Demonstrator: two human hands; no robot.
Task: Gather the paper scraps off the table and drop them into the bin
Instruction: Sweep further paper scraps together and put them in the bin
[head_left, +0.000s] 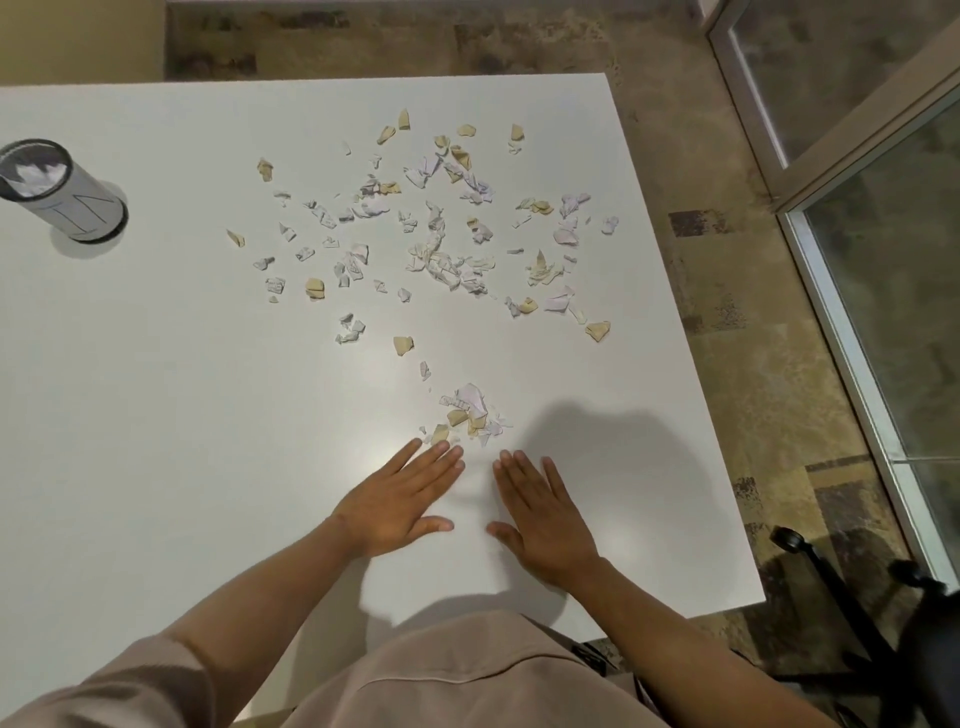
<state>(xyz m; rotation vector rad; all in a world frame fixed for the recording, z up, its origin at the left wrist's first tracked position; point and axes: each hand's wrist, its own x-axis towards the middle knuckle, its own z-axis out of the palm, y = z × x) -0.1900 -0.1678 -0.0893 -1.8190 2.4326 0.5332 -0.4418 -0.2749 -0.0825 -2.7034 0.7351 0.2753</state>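
— What are our hands doing?
— Both lie flat on the table (156, 415), palms down, fingers straight and a little spread, holding nothing. Our left hand (400, 501) and right hand (545, 514) sit side by side, thumbs pointing toward each other with a gap between.

— And the scraps?
— A small heap (470, 413) lies just past our fingertips; the left fingertips (441, 451) reach its nearest bits. The main scatter of scraps (441, 234), white and tan, spreads well beyond both hands, more toward the right hand's side.

— Where is the bin?
— The bin (62, 189) stands upright far off to the left of our left hand, well apart from the scraps. We see some white paper (34, 174) inside it already.
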